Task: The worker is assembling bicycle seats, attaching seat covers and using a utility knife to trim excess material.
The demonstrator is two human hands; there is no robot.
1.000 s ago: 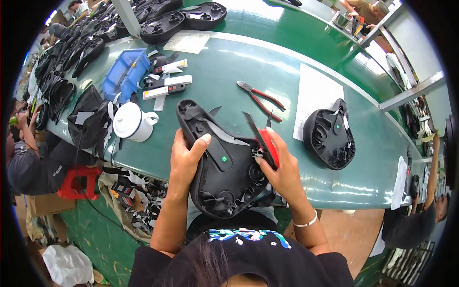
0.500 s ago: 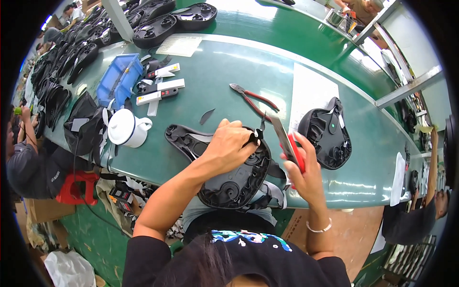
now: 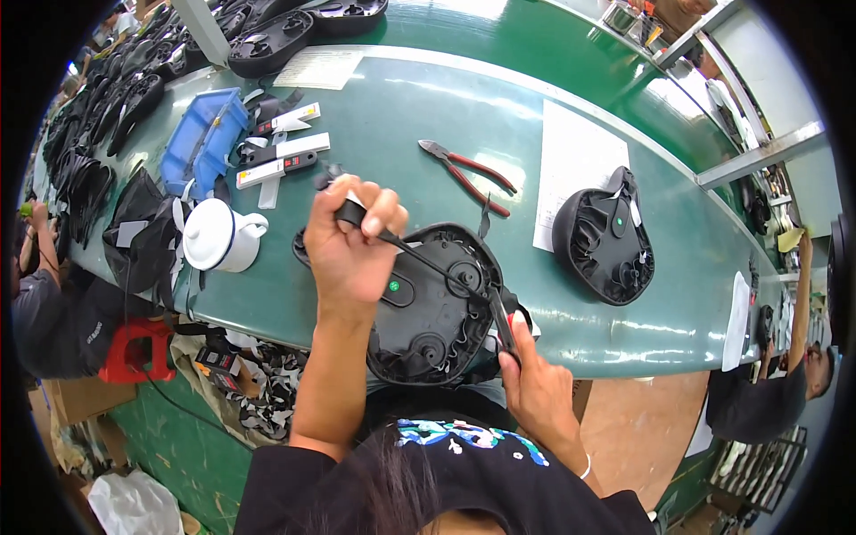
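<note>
A black bicycle saddle [image 3: 406, 334] lies underside up at the table's near edge, in front of my body. My left hand [image 3: 349, 259] is raised over its narrow end, closed on a strip of black cover material [image 3: 419, 259]. That strip is stretched taut across the saddle to its right rim. In my right hand [image 3: 539, 388] is a red utility knife [image 3: 504, 325], its blade at the rim where the strip ends. Whether the blade touches the material I cannot tell. Red-handled cutting pliers [image 3: 468, 178] lie beyond the saddle.
A second saddle [image 3: 604, 236] lies to the right, partly on a white sheet [image 3: 580, 147]. At the left are a white lidded mug [image 3: 218, 236], a blue bin [image 3: 203, 143] and white blade packs [image 3: 276, 169]. Many saddles [image 3: 267, 45] are heaped far left. Other people sit at both sides.
My left hand has moved left and up, drawing the strip out long. My right hand has brought the knife down and left to the saddle's right rim.
</note>
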